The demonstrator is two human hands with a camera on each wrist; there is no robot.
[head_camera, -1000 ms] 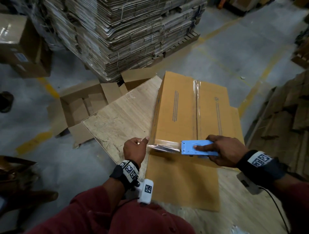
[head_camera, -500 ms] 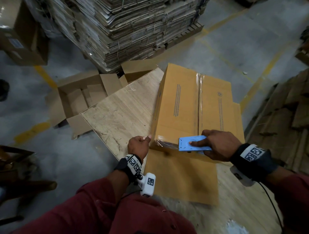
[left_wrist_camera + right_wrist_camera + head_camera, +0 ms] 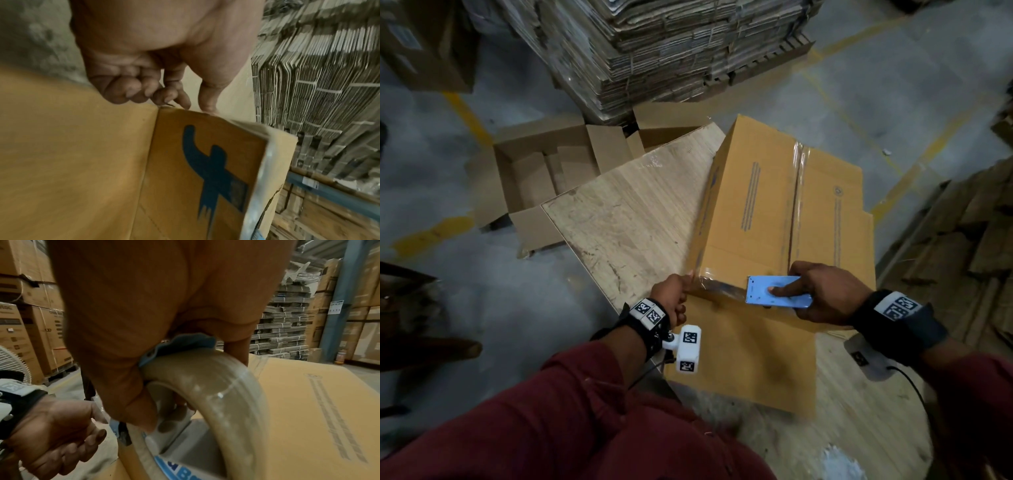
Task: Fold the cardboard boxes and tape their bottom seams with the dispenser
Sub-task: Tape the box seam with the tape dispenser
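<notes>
A brown cardboard box (image 3: 774,205) stands upside down on a wooden table (image 3: 626,212), with clear tape along its middle seam. My right hand (image 3: 825,294) grips a blue tape dispenser (image 3: 774,296) at the box's near edge, forefinger laid flat on top. A short strip of clear tape (image 3: 717,281) runs from the dispenser to the box's near left corner. There my left hand (image 3: 671,298), fingers curled, holds the tape end against the corner with the thumb. The right wrist view shows the tape roll (image 3: 232,386) under my palm. The left wrist view shows the box's printed side (image 3: 205,162).
A flat cardboard sheet (image 3: 739,359) lies under the box toward me. An open carton (image 3: 544,178) sits on the floor left of the table. A tall pallet stack of flat cartons (image 3: 671,44) stands behind. Loose cardboard (image 3: 962,240) is piled at the right.
The stretched tape has come down onto the box's near edge. The dispenser has moved up against that edge, and my left hand has followed to the corner.
</notes>
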